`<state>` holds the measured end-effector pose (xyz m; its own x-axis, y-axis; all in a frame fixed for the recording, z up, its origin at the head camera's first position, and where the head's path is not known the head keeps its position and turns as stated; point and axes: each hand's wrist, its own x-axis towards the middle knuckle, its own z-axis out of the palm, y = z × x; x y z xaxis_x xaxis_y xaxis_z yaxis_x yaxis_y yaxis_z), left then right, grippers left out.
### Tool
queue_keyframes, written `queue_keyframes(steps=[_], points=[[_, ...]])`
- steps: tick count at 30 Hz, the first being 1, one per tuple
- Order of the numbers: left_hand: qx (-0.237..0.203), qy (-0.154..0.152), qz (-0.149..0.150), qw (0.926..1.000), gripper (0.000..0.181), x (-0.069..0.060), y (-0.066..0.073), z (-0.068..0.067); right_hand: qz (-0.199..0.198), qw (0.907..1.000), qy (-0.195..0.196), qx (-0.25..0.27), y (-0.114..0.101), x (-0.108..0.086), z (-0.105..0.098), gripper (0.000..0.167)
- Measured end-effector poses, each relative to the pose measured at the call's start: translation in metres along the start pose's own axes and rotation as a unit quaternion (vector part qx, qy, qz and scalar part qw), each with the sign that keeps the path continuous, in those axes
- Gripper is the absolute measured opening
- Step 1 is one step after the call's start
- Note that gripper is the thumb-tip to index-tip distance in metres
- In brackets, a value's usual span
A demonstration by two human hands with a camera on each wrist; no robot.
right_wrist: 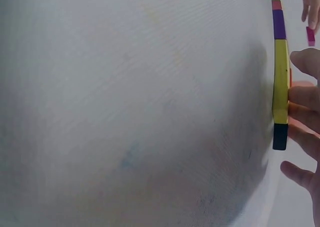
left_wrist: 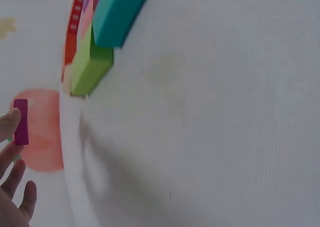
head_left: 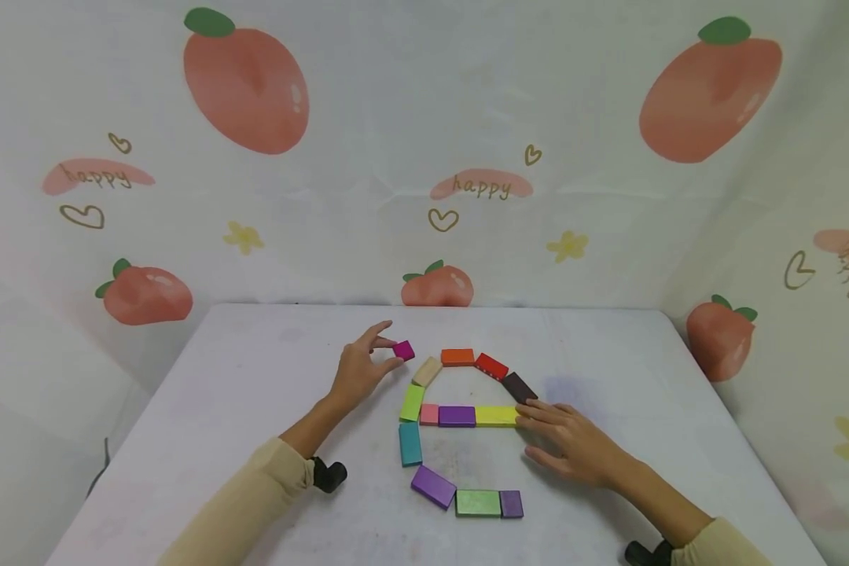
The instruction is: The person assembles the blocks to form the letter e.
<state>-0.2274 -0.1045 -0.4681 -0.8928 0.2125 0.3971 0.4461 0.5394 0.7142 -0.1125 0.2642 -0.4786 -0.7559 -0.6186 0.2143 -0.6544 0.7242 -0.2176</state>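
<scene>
My left hand (head_left: 359, 369) pinches a small magenta block (head_left: 404, 350) between thumb and fingers, left of the row's upper end; the left wrist view also shows this magenta block (left_wrist: 21, 122). My right hand (head_left: 573, 442) lies with fingers extended at the right end of a yellow block (head_left: 495, 416), partly covering it. In the right wrist view a dark block (right_wrist: 280, 136) adjoins the yellow block (right_wrist: 280, 82), beside the fingers. Coloured blocks form a lowercase "e" shape, among them orange (head_left: 457, 358), red (head_left: 491, 366) and dark brown (head_left: 520, 387) ones along the top.
Beige (head_left: 428, 371), lime (head_left: 412, 402), teal (head_left: 410, 444) and purple (head_left: 434, 487) blocks curve down the left side. Green (head_left: 477, 503) and small purple (head_left: 512, 504) blocks end the bottom. A white cloth covers the table (head_left: 219, 409); a peach-printed curtain (head_left: 368, 102) stands behind.
</scene>
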Motion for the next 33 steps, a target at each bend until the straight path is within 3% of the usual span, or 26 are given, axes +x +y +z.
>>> queue_keyframes(steps=[9, 16, 24, 33], points=[[-0.031, -0.042, 0.055, 0.9971, 0.065, -0.011, 0.036, 0.021, 0.003, 1.0000, -0.002, 0.000, -0.001, -0.001, 0.001, 0.048], [-0.067, -0.098, 0.096, 0.9883, 0.065, -0.024, 0.062, 0.039, 0.003, 1.0000, -0.005, 0.000, -0.001, -0.001, 0.001, 0.049], [-0.064, -0.154, 0.133, 0.9770, 0.069, -0.042, 0.083, 0.056, -0.008, 1.0000, 0.003, -0.005, -0.001, -0.001, 0.001, 0.049], [-0.077, -0.214, 0.127, 0.9655, 0.068, -0.065, 0.105, 0.072, -0.010, 0.9999, 0.005, 0.000, 0.000, -0.001, 0.000, 0.050]])
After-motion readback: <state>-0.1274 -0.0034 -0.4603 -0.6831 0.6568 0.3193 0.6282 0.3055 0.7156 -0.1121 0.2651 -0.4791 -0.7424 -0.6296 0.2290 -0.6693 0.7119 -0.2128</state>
